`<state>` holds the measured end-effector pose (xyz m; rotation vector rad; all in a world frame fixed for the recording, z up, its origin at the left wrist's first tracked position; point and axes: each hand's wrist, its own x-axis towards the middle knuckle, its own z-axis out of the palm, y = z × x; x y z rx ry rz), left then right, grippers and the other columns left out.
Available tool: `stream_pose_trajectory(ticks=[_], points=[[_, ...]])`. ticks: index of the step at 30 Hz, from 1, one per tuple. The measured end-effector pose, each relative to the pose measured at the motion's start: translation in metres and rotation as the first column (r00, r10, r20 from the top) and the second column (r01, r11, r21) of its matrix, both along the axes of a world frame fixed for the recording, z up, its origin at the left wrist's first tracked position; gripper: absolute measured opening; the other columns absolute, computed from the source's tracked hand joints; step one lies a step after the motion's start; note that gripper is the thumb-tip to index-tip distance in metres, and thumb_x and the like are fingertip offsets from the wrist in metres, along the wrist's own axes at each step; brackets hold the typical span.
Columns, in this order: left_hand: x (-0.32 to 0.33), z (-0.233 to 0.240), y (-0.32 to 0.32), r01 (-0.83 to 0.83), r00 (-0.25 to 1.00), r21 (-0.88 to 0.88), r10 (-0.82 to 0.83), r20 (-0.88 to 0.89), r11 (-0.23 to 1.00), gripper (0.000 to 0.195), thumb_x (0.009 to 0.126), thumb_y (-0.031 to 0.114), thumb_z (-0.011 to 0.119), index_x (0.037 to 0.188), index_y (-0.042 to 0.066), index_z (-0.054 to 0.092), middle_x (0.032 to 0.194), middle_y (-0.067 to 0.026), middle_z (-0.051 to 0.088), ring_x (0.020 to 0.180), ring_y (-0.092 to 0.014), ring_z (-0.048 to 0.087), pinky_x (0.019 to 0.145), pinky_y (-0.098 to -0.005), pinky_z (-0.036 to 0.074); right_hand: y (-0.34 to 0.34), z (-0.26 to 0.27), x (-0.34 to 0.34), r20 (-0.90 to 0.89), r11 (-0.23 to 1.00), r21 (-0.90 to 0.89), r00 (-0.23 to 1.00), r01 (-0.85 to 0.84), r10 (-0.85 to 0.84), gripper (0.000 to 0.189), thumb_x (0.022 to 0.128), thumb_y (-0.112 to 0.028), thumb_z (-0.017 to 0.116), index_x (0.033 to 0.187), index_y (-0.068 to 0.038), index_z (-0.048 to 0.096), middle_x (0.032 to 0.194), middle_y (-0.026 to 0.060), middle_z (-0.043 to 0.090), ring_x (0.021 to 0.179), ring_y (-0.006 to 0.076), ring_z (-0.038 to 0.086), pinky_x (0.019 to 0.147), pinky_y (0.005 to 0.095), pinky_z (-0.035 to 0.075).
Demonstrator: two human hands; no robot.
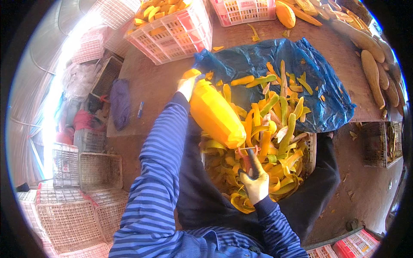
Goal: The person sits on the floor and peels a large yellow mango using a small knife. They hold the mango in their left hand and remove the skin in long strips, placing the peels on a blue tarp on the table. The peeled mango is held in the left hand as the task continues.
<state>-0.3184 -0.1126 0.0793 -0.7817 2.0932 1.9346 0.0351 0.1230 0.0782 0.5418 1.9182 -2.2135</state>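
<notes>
My gloved left hand grips the far end of a peeled orange pumpkin, which slants down toward my lap. In my right hand, gloved with dark fingertips, is a Y-shaped peeler with a reddish handle. Its blade lies close to the near end of the pumpkin; whether it touches I cannot tell. Below both hands, a crate between my knees is heaped with pumpkin peelings. More strips lie on a blue plastic sheet spread over the table edge.
A crate of cut pumpkin pieces stands on the table, beside another crate. Unpeeled long pumpkins lie at the right, a peeled one at the back. Stacked empty crates fill the left side. A purple cloth rests near the table's left edge.
</notes>
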Motion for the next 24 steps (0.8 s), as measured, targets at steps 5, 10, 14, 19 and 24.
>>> stream_pose_trajectory(ticks=[5, 10, 14, 19, 24], points=[[-0.005, -0.003, 0.004, -0.061, 0.998, -0.007, 0.061, 0.005, 0.998, 0.061, 0.079, 0.023, 0.09, 0.128, -0.005, 0.065, 0.112, -0.0161, 0.073, 0.093, -0.028, 0.073, 0.084, -0.038, 0.06, 0.015, 0.031, -0.058, -0.075, 0.986, -0.16, 0.996, -0.051, 0.039, 0.068, 0.084, -0.002, 0.061, 0.151, 0.004, 0.049, 0.148, 0.0149, 0.06, 0.135, 0.0176, 0.055, 0.116, 0.0295, 0.037], [-0.011, -0.012, -0.004, -0.039, 0.999, 0.083, 0.039, 0.004, 0.996, 0.049, 0.08, 0.018, 0.089, 0.12, 0.0, 0.069, 0.101, -0.015, 0.077, 0.083, -0.031, 0.076, 0.08, -0.0442, 0.063, 0.019, 0.048, -0.151, -0.226, 0.925, 0.223, 0.906, -0.309, 0.357, 0.05, 0.088, -0.009, 0.061, 0.134, 0.01, 0.061, 0.126, 0.0184, 0.074, 0.123, 0.0211, 0.067, 0.104, 0.0294, 0.048], [-0.013, -0.015, -0.006, -0.015, 1.0, 0.148, 0.019, -0.02, 0.989, 0.045, 0.08, 0.014, 0.089, 0.118, 0.0, 0.069, 0.101, -0.0153, 0.077, 0.082, -0.032, 0.076, 0.077, -0.0436, 0.064, -0.008, 0.054, -0.216, -0.287, 0.843, 0.426, 0.834, -0.329, 0.471, 0.041, 0.089, -0.026, 0.064, 0.123, -0.005, 0.074, 0.116, 0.0225, 0.072, 0.106, 0.037, 0.071, 0.093, 0.0391, 0.054], [-0.001, 0.0, 0.005, -0.001, 0.998, 0.122, 0.008, -0.063, 0.993, 0.049, 0.078, 0.014, 0.09, 0.119, -0.002, 0.068, 0.1, -0.0157, 0.076, 0.083, -0.03, 0.076, 0.075, -0.0424, 0.064, -0.007, 0.035, -0.231, -0.246, 0.77, 0.54, 0.812, -0.338, 0.529, 0.041, 0.092, -0.03, 0.062, 0.125, -0.01, 0.074, 0.107, 0.0265, 0.071, 0.097, 0.0403, 0.071, 0.088, 0.0424, 0.056], [-0.003, 0.01, 0.019, 0.006, 0.996, -0.048, -0.01, -0.085, 0.999, 0.059, 0.072, 0.018, 0.095, 0.119, -0.006, 0.067, 0.101, -0.0175, 0.076, 0.081, -0.029, 0.076, 0.073, -0.0405, 0.065, 0.013, 0.01, -0.07, -0.319, 0.927, 0.369, 0.93, -0.058, 0.185, 0.041, 0.095, -0.021, 0.064, 0.134, -0.007, 0.068, 0.098, 0.0268, 0.073, 0.084, 0.028, 0.077, 0.075, 0.0362, 0.058]])
